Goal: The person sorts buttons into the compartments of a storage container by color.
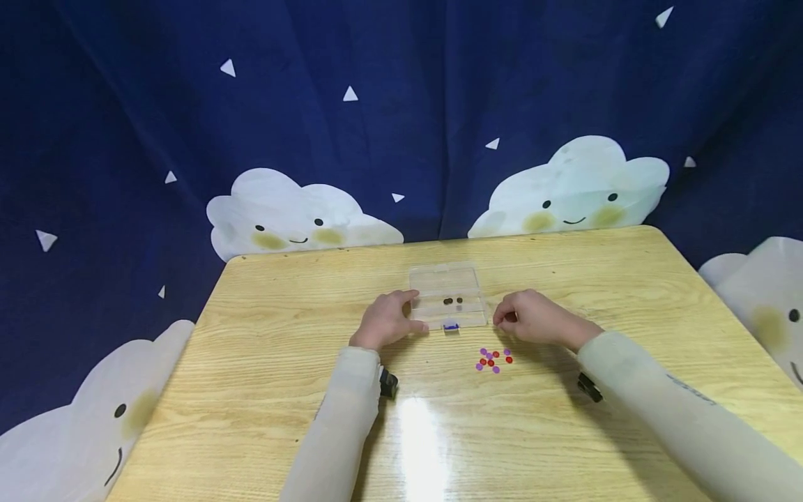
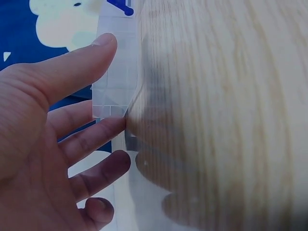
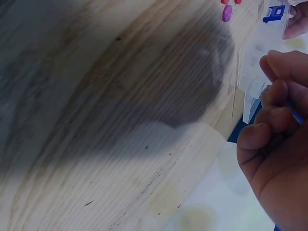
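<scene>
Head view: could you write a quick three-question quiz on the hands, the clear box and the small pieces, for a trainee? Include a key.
1. Which is nearer the red and purple pieces: the left hand or the right hand?

2. True or false: the red and purple pieces lie inside the clear box.

3. What colour is the clasp on the box's near edge?
A. Green
B. Blue
C. Yellow

Key: 1. The right hand. 2. False; they lie on the table, in front of the box. 3. B.
</scene>
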### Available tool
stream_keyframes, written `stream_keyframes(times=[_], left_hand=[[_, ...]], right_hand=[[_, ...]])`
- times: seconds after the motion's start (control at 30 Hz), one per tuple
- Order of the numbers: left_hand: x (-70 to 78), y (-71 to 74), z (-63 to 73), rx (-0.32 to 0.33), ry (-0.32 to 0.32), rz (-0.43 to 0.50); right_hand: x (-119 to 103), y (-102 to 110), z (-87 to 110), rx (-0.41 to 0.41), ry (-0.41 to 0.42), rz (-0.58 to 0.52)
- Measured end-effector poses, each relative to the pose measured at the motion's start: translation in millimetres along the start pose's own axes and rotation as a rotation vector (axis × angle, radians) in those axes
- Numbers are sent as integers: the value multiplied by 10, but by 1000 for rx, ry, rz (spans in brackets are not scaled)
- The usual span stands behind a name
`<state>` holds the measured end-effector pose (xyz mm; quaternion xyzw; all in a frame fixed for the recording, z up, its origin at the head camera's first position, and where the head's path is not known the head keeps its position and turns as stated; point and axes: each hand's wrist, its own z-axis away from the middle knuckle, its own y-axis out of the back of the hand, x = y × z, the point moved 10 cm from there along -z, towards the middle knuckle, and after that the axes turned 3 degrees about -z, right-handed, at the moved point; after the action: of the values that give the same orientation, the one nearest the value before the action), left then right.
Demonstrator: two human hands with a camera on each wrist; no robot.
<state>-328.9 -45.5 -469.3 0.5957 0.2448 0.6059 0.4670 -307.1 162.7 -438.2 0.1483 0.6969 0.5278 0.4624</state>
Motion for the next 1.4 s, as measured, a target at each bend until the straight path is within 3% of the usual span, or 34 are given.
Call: stream_keyframes(times=[0.17,0.37,0.83,1.03,1.4], left_hand=[[-24,-6,-2,7,8,9],[-38,-24,-13,4,3,35],[-35,-15,-18,2,4,48],[-47,-38,-22,-3,7,54],[-45,-33,-19,-9,12,64]], right_hand=[[-14,-94,65,-57,-10,-52],[-108,-208,121,-107,41,-95],[-165,-271,148,-71,101,-84],[-161,-294,164,-42,130,-26],[-99,-283,178,-24,85,-56]])
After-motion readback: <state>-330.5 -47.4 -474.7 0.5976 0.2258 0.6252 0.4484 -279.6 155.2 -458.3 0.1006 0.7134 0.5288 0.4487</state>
